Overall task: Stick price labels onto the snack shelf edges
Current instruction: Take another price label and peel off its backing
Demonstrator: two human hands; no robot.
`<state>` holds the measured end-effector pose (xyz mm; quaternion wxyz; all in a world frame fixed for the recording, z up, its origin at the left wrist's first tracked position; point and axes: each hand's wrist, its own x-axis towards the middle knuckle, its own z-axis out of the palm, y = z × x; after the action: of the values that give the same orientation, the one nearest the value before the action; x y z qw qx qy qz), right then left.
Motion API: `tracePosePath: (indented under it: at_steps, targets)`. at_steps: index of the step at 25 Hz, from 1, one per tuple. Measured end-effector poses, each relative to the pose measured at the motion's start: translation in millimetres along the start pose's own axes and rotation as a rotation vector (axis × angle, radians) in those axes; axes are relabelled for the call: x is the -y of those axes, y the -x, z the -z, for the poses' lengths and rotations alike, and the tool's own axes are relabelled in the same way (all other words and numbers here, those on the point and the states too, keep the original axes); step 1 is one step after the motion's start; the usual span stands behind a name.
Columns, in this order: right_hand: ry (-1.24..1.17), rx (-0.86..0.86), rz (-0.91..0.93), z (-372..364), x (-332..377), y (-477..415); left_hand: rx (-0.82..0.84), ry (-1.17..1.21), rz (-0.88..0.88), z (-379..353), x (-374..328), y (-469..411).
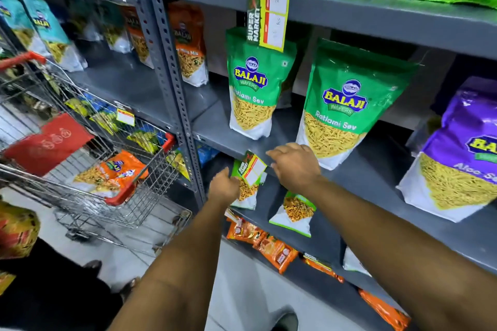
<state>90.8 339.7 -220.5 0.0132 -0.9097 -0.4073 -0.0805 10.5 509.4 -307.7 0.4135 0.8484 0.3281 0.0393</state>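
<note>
A yellow, red and white price label [252,168] sits at the front edge of the grey middle shelf [220,142], tilted. My left hand [224,187] grips its lower left corner. My right hand [294,162] rests palm down on the shelf edge just right of the label, fingers spread toward it. Another price label [270,8] hangs from the edge of the upper shelf [376,12]. Two green Ratlami Sev pouches [255,83] [347,105] stand on the middle shelf behind my hands.
A purple snack pouch [457,158] stands at the right. A wire shopping trolley [88,148] with snack packets and a label stands to the left, close to the grey upright post [172,70]. Small green and orange packets [293,212] lie on lower shelves.
</note>
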Motion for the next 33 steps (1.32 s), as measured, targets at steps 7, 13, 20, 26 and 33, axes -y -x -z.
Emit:
tracePosePath:
  at_steps: [7,13,20,26,33]
  targets:
    - [-0.022,0.163,0.043,-27,17,-76,0.159,0.252,-0.049,-15,5,-61]
    - [-0.089,0.163,-0.061,-50,29,-91,0.315,0.335,-0.239,-11,23,-92]
    - [-0.199,-0.126,-0.359,-59,43,-40,0.397,0.334,-0.394,21,54,-99]
    - [-0.357,-0.253,-0.635,-77,74,-9,0.331,0.208,-0.626,52,41,-94]
    - [-0.220,-0.109,-0.731,-66,66,-19,-0.033,-0.333,-1.076,67,5,-107]
